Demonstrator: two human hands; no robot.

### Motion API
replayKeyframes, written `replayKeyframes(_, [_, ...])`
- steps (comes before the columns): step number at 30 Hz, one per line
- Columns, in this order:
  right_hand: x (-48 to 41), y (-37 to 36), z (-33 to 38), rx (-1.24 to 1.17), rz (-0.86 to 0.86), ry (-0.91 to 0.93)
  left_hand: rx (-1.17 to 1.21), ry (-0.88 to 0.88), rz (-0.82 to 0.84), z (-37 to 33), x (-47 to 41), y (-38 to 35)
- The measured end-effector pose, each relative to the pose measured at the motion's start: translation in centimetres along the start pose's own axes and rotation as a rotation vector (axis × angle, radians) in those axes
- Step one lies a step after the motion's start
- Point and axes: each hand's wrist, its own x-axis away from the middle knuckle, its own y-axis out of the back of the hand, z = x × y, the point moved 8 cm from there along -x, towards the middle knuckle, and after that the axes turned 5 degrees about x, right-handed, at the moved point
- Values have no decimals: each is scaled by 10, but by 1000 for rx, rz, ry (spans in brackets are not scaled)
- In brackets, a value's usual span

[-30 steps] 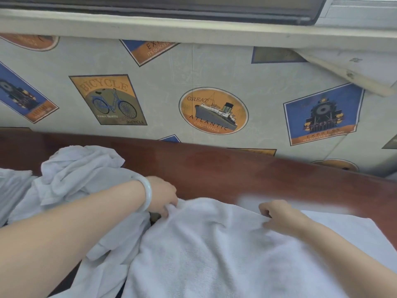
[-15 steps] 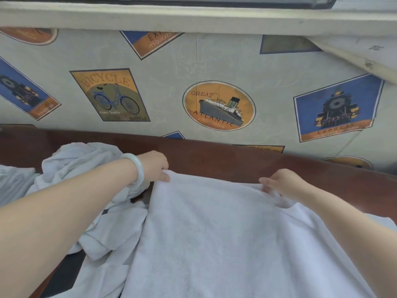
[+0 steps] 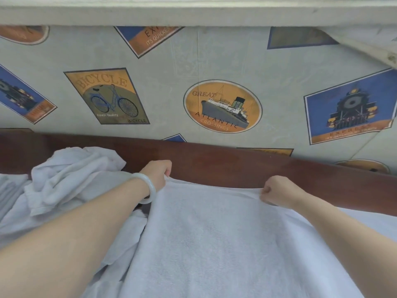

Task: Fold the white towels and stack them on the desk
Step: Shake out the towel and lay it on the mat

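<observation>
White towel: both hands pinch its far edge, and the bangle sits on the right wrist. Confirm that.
Wrong wrist. The head view shows the bangle on the left wrist. The rest stands: the left hand and the right hand both pinch the far edge of the white towel.

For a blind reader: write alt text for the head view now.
The left hand and right hand each pinch the far edge of a white towel spread on a dark wooden desk. Beside the left arm lie crumpled white towels; bicycle, ship and train prints cover the wall behind.
</observation>
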Motion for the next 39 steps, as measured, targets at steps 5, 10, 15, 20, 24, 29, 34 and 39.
replayKeyframes(5, [2, -3, 18, 131, 43, -11, -83, 64, -31, 2, -8, -15])
replayKeyframes(10, [-2, 7, 14, 201, -97, -63, 1, 83, -125, 12, -7, -12])
replayKeyframes(15, [26, 18, 45, 333, -520, 66, -86, 18, -454, -30, 34, -5])
replayKeyframes(20, [67, -79, 81, 258, -506, 325, -266, -15, -320, -43, 123, -88])
replayKeyframes(24, [69, -100, 80, 234, -455, 288, -314, -4, -154, -18, 130, -122])
replayKeyframes(29, [61, -98, 76, 219, -404, 260, -246, -95, -73, 6, 113, -109])
replayKeyframes(34, [60, -98, 76, 207, -394, 238, 171, -142, -105, 28, 108, -83])
replayKeyframes(39, [59, -94, 80, 152, -388, 260, -355, -152, -136, -9, 114, -82])
